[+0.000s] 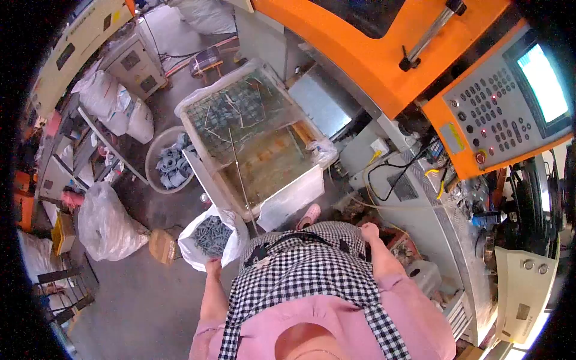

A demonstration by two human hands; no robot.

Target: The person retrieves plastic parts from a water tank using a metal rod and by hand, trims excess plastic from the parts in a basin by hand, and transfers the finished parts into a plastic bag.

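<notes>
Left hand [213, 267] grasps the rim of a white bag [238, 233] of gray pieces [210, 236], any shift needing steady support; right hand's [369, 231] grip unclear.

No legible words, yellow label [452, 137] on orange control panel [441, 111] (too small to read)

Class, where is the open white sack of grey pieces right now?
In the head view, the white sack is on the person's left, its near rim at the left hand, beside the liquid-filled tank.
</notes>
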